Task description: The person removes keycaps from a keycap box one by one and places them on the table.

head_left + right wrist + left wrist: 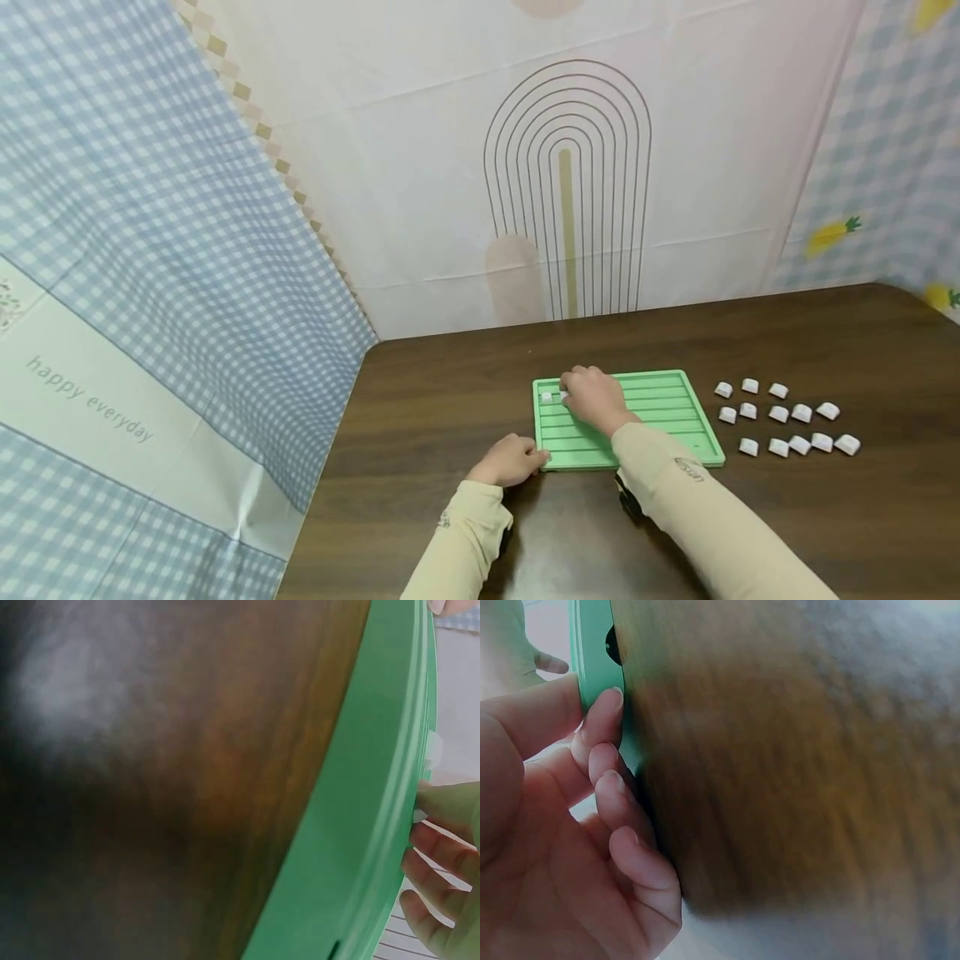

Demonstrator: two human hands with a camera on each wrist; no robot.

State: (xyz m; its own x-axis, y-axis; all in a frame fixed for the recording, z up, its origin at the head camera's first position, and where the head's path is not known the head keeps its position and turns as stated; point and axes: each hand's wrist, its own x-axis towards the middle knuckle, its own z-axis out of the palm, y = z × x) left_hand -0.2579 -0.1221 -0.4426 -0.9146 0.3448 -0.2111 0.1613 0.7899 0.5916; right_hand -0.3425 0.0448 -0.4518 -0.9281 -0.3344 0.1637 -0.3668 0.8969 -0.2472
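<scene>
A shallow green tray (667,404) with parallel ridges lies on the table. My left hand (508,461) grips its near left corner; in the left wrist view the thumb and curled fingers close on the tray's edge (598,656). Over the tray's upper left part, my right hand (596,400) pinches a small white keycap (564,397) between thumb and index finger. Another white keycap (547,398) sits just left of it in the top row. The right wrist view shows the pinched keycap (419,816) at the fingertips, low against the tray, partly hidden by them.
Right of the tray, several loose white keycaps (778,413) lie in rough rows on the dark wooden table (435,392). A patterned white cloth (420,208) hangs behind the table's far edge, and a blue checked cloth (150,167) hangs at the left.
</scene>
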